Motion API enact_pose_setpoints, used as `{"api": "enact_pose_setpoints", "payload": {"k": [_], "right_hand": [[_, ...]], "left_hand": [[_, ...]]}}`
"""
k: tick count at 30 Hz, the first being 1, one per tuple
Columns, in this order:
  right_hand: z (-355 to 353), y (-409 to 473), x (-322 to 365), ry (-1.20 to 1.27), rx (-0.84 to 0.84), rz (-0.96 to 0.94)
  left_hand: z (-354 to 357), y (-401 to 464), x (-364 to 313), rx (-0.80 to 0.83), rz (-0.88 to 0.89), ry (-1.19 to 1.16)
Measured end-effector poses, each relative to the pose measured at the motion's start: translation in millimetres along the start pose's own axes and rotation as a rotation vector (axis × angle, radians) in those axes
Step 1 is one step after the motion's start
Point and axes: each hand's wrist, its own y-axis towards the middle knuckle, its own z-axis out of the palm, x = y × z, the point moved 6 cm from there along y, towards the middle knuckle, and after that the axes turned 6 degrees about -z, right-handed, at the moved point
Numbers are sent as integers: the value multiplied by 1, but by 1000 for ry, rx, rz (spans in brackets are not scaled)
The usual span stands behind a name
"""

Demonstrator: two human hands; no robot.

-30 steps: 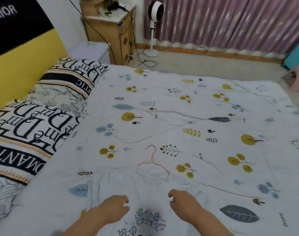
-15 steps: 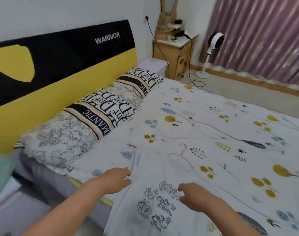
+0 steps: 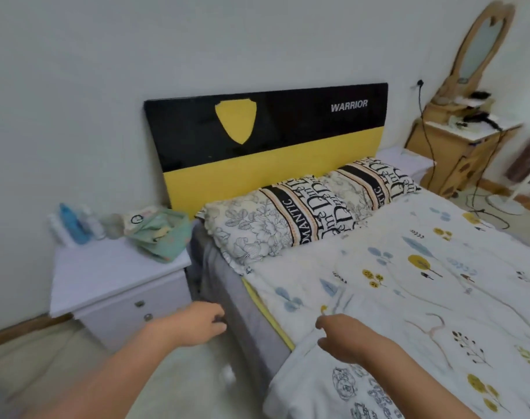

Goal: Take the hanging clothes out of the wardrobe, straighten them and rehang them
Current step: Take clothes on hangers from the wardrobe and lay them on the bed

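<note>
White printed garment (image 3: 378, 385) lay flat on bed (image 3: 438, 267), pink hanger (image 3: 432, 331) inside neckline. Right hand (image 3: 345, 340) rested at its edge, fingers curled; pinch unclear. Left hand (image 3: 197, 325) loosely curled, empty, off bed. Risk: one-sided pull could slip hanger, rumple cloth.

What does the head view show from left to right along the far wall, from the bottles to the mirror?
Blue and white bottles → mint-green cloth bag on the white bedside cabinet → black-and-yellow headboard → wooden dressing table with its oval mirror.
</note>
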Motion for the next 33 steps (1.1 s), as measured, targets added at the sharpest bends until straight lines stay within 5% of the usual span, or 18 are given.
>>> {"api": "enact_pose_setpoints", "payload": {"k": [16, 33], "right_hand": [[35, 41, 415, -274, 130, -567], [61, 46, 747, -678, 234, -1248]], "left_hand": [[17, -223, 362, -89, -504, -310], [80, -437, 524, -446, -1128, -885]]}}
